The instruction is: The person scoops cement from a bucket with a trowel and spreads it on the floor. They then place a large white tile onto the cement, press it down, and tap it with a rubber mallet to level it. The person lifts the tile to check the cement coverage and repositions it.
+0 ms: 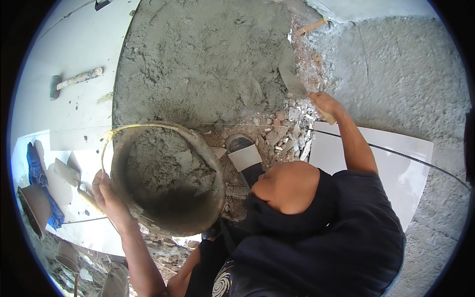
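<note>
Gripping one trowel [292,83], right hand [327,105]; left hand [112,199], one bucket handle [110,133]

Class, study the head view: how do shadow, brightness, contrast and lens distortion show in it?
Head view: deep shadow darkens the near inside of the bucket; the white panel at the right looks bright, with soft reflections. Also in the head view, the trowel blade nearly matches the grey mortar; the panel's edges bow, and black surrounds the fisheye image.
</note>
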Demonstrator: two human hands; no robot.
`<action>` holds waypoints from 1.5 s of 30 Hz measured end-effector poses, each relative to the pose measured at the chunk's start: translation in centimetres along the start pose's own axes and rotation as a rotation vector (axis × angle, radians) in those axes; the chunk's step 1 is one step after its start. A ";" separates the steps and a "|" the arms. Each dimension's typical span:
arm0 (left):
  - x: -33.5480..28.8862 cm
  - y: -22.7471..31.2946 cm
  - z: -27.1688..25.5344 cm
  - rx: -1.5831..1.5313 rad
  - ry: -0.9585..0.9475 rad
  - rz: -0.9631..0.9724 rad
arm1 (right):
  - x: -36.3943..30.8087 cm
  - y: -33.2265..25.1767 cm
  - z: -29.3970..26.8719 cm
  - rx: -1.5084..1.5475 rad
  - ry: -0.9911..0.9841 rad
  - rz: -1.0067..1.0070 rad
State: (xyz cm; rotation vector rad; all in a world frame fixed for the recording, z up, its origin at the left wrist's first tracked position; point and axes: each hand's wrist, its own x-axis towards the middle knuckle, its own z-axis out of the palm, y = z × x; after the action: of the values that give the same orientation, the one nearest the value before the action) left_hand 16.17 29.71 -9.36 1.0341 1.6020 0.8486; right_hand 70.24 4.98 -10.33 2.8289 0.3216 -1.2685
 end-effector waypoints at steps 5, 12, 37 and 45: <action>0.5 -0.3 -0.2 -0.050 -0.022 -0.004 | 3.8 -7.4 -5.7 0.115 0.129 -0.149; -0.1 0.1 -0.1 -0.015 -0.012 0.021 | 3.3 -2.5 4.1 -0.191 0.008 -0.237; -2.3 1.4 0.2 -0.096 0.083 0.001 | -19.3 -18.8 22.6 -0.918 -0.309 -1.402; -1.4 1.6 0.4 -0.090 0.061 -0.003 | -19.3 -17.1 19.0 -0.745 -0.445 -1.182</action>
State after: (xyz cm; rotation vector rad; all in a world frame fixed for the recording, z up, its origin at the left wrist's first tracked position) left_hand 17.07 29.02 -7.53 0.9501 1.6013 0.9492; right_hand 40.37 16.30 -7.68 1.5554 2.0527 -1.3395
